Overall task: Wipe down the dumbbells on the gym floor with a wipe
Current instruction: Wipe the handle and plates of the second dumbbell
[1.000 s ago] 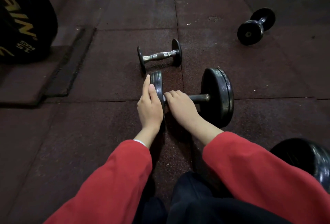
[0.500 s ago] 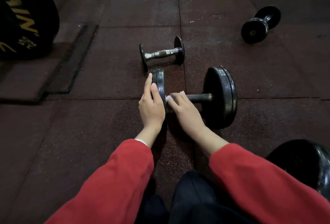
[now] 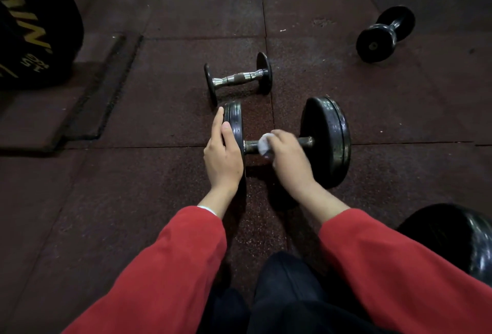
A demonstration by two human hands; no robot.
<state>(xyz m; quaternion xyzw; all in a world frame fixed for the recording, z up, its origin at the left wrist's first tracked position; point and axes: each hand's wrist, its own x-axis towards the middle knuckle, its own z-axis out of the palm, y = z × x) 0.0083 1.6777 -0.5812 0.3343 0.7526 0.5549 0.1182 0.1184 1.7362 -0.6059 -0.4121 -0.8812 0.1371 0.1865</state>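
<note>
Head view, looking down at a dark red speckled rubber gym floor (image 3: 133,200). A large black dumbbell with thick round plates and a dark steel bar (image 3: 327,142) lies crosswise directly ahead of the person. The left hand (image 3: 222,152) rests flat against the outer face of the dumbbell's left plate, fingers straight and together, thumb lying over the rim. The right hand (image 3: 288,152) is curled over the bar between the two plates and clamps a small white wipe (image 3: 265,144) against the metal; the wipe shows at the thumb side of the fist. Both forearms wear red sleeves (image 3: 170,267). Just beyond the left plate lies a small dumbbell with a chrome handle and thin black plates (image 3: 238,78). A short all-black dumbbell (image 3: 384,34) sits well apart at upper right. A big black weight plate with gold lettering (image 3: 32,27) stands at upper left.
</note>
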